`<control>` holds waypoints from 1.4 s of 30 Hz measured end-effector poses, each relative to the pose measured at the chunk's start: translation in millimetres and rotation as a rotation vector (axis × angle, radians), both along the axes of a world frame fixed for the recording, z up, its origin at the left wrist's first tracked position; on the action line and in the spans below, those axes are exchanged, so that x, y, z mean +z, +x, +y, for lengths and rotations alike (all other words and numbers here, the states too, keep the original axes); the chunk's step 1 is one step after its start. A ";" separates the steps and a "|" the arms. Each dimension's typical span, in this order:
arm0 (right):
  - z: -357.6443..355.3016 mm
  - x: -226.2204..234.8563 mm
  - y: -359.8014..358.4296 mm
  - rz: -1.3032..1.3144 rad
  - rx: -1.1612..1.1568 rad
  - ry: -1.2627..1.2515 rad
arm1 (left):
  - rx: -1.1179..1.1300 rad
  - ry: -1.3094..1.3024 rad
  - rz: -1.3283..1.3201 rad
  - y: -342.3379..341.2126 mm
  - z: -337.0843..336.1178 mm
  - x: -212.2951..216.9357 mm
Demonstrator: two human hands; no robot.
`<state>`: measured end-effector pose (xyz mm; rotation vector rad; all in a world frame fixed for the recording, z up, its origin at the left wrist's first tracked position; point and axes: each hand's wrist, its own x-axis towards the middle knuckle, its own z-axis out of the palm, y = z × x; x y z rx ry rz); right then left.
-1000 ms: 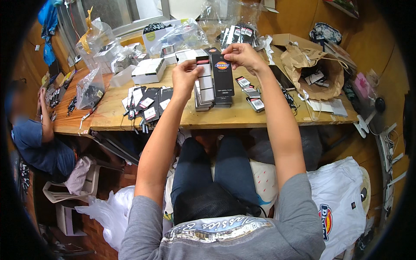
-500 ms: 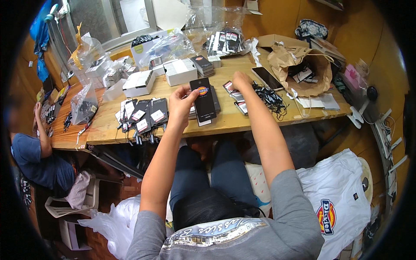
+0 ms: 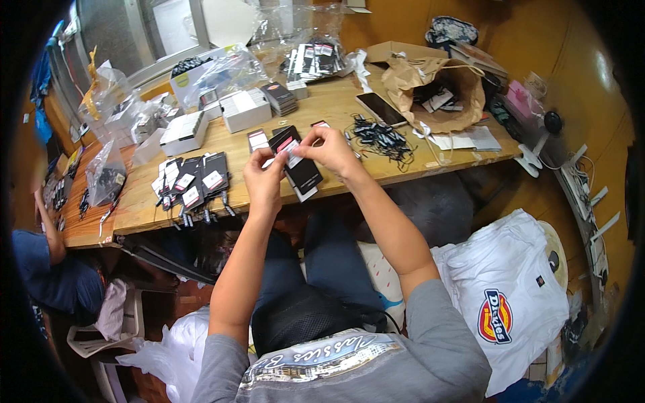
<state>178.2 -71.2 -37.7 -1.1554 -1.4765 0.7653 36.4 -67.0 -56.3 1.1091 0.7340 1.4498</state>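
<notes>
Near the table's front edge, my left hand [image 3: 263, 181] pinches a black hang tag [image 3: 306, 176] at its upper left side. My right hand [image 3: 330, 152] pinches a small white-and-red tag [image 3: 289, 152] against the upper part of the hang tag, and the left fingertips touch it too. More small tags [image 3: 257, 140] lie just behind my hands, partly hidden by them. To the right is a tangled heap of black tag strings [image 3: 384, 136]. On the left lies a spread of black hang tags [image 3: 213, 166] with white tags and strings attached.
White boxes [image 3: 246, 111] packed with cards and a stack of black tags [image 3: 278, 99] stand farther back. A phone [image 3: 380, 109] lies beside an open brown paper bag [image 3: 438, 94]. Clear plastic bags [image 3: 111, 174] sit at left, near another person's arm [image 3: 47, 218].
My right hand has come left from the small tags on the table to the black hang tag, bringing a small white-and-red tag. The whole view has shifted slightly.
</notes>
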 end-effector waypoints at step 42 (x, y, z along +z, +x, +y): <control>-84.5 44.8 14.8 0.657 0.196 0.100 | -0.569 -0.077 0.083 14.1 -68.1 40.0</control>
